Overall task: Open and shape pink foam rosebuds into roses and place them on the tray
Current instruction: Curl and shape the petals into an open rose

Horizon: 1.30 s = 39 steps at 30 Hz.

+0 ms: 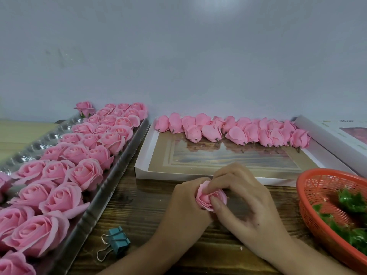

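A pink foam rose (206,199), partly opened, sits between both hands above the wooden table. My left hand (183,209) grips it from the left and below. From the right, my right hand (244,205) pinches its petals with thumb and fingers. On the left, a silver tray (103,197) holds several rows of opened pink roses (65,175). A row of closed pink rosebuds (234,131) lies along the far edge of a shallow white box lid (151,147).
A teal binder clip (116,242) lies on the table near the tray. At the right edge stands an orange mesh basket (317,215) with green plastic leaves (351,203) in it. A white box (333,135) lies at the far right. A pale wall rises behind.
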Tool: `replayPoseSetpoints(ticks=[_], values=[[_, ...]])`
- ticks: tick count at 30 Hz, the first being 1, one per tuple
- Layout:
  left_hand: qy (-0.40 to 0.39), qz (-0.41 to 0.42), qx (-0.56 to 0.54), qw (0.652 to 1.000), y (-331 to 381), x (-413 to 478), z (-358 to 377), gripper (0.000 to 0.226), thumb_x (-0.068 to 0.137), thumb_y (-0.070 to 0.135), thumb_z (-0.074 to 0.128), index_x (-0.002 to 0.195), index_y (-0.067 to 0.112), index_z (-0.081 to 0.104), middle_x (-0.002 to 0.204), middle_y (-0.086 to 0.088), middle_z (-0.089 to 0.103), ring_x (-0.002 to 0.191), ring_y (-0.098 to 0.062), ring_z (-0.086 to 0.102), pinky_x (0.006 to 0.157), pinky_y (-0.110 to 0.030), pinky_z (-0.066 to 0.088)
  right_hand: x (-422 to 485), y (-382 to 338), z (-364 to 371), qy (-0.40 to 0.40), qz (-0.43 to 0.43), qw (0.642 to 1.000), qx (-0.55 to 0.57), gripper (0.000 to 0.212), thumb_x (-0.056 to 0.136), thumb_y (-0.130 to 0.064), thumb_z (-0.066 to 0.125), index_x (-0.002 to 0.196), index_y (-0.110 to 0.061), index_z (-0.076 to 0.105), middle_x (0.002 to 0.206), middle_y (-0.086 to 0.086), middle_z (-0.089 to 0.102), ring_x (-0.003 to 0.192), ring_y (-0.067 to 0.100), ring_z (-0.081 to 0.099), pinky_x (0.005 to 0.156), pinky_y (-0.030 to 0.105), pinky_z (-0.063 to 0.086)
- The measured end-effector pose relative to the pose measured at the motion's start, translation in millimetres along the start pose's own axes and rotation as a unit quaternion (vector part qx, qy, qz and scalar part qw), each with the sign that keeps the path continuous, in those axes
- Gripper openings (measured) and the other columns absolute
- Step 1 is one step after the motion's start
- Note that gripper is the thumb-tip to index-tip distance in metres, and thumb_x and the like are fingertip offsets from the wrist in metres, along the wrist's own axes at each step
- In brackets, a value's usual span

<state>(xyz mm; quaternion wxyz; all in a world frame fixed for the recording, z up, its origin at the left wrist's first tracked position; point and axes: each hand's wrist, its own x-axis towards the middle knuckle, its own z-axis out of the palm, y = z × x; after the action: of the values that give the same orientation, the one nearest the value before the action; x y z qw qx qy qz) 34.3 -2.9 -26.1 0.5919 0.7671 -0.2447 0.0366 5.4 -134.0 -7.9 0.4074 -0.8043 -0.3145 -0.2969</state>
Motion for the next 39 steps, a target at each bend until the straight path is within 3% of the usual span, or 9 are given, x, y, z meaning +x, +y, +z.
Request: replayPoseSetpoints(ticks=[2, 4, 10, 16, 24, 28, 33, 36, 39], values=[[-0.002, -0.056, 0.005, 0.998, -5.4, 2.2, 4.0, 0.036, 0.075, -0.01, 0.059, 0.057, 0.021, 0.05, 0.049, 0.02, 0.055, 0.059, 0.012, 0.055, 0.065, -0.011, 0.038, 0.0, -0.6, -0.3, -0.008, 0.0, 1.0, 0.004, 0.008, 0.088, -0.02, 0.06, 0.09, -0.017, 0.067, 0.092, -0.007, 0.06, 0.09, 0.013, 0.058, 0.079, 0.027, 0.044], [0.006, -0.062, 0.012, 0.998, -4.2, 0.5, 2.4, 0.044, 0.075, -0.02, 0.053, 0.059, 0.02, 0.051, 0.052, 0.018, 0.055, 0.059, 0.006, 0.054, 0.064, -0.018, 0.042, 0.0, -0.9, -0.2, -0.018, -0.002, 1.0, 0.003, 0.008, 0.088, -0.024, 0.062, 0.091, -0.018, 0.067, 0.093, -0.008, 0.06, 0.091, 0.012, 0.058, 0.079, 0.03, 0.045], [0.005, -0.011, 0.031, 0.999, 9.3, -9.2, -8.5, 0.039, 0.072, -0.011, 0.058, 0.082, 0.026, 0.064, 0.082, 0.001, 0.071, 0.076, -0.012, 0.066, 0.07, -0.025, 0.054, -1.0, -0.4, 1.2, -0.029, -0.011, 0.999, -0.008, 0.009, 0.087, -0.026, 0.067, 0.094, -0.021, 0.066, 0.096, -0.011, 0.055, 0.093, 0.01, 0.057, 0.079, 0.026, 0.044], [0.011, -0.021, 0.035, 0.999, 11.2, -9.5, -8.6, 0.046, 0.073, -0.013, 0.055, 0.075, 0.033, 0.06, 0.073, 0.01, 0.067, 0.071, -0.004, 0.062, 0.068, -0.021, 0.053, 0.1, -0.4, 1.6, -0.03, -0.01, 0.999, -0.005, 0.009, 0.087, -0.026, 0.066, 0.094, -0.019, 0.067, 0.097, -0.01, 0.055, 0.093, 0.01, 0.056, 0.079, 0.027, 0.044], [0.008, -0.035, 0.036, 0.999, 10.2, -8.2, -8.8, 0.03, 0.077, -0.007, 0.057, 0.077, 0.023, 0.062, 0.069, 0.008, 0.062, 0.066, -0.002, 0.058, 0.063, -0.018, 0.051, 0.2, 0.7, 1.1, -0.038, -0.021, 0.999, 0.007, 0.013, 0.092, -0.016, 0.057, 0.089, -0.015, 0.069, 0.097, -0.011, 0.058, 0.094, 0.01, 0.058, 0.08, 0.029, 0.044], [0.014, -0.034, 0.03, 0.999, 4.2, -6.3, -7.6, 0.042, 0.076, -0.005, 0.059, 0.07, 0.036, 0.058, 0.064, 0.013, 0.063, 0.065, 0.001, 0.059, 0.061, -0.013, 0.05, 0.4, 3.8, 1.1, -0.045, -0.016, 0.999, 0.007, 0.013, 0.094, -0.017, 0.057, 0.091, -0.016, 0.07, 0.099, -0.012, 0.059, 0.097, 0.011, 0.06, 0.082, 0.03, 0.044], [-0.022, -0.056, 0.024, 0.998, -8.8, 6.3, 0.6, 0.031, 0.072, 0.019, 0.065, 0.051, 0.038, 0.05, 0.05, 0.022, 0.056, 0.057, 0.006, 0.054, 0.061, -0.01, 0.039, -0.7, 6.0, 1.2, -0.052, -0.02, 0.998, 0.011, 0.015, 0.096, -0.016, 0.055, 0.095, -0.018, 0.07, 0.103, -0.015, 0.062, 0.102, 0.013, 0.061, 0.084, 0.035, 0.047], [-0.025, -0.093, 0.013, 0.995, -18.9, 6.8, 3.9, 0.037, 0.084, -0.014, 0.05, 0.054, 0.01, 0.05, 0.044, 0.027, 0.053, 0.055, 0.012, 0.054, 0.062, -0.01, 0.035, 0.1, 6.5, 0.9, -0.055, -0.019, 0.998, 0.013, 0.014, 0.096, -0.016, 0.055, 0.096, -0.018, 0.069, 0.104, -0.016, 0.061, 0.102, 0.013, 0.061, 0.085, 0.036, 0.047], [0.0, -0.12, 0.011, 0.993, -22.1, 8.5, 3.1, 0.04, 0.08, -0.023, 0.048, 0.058, 0.01, 0.056, 0.043, 0.013, 0.055, 0.053, 0.01, 0.055, 0.059, -0.011, 0.04, 0.9, 7.0, 1.0, -0.061, -0.026, 0.998, -0.001, 0.01, 0.096, -0.018, 0.058, 0.096, -0.018, 0.068, 0.106, -0.017, 0.061, 0.103, 0.01, 0.061, 0.086, 0.035, 0.046]])
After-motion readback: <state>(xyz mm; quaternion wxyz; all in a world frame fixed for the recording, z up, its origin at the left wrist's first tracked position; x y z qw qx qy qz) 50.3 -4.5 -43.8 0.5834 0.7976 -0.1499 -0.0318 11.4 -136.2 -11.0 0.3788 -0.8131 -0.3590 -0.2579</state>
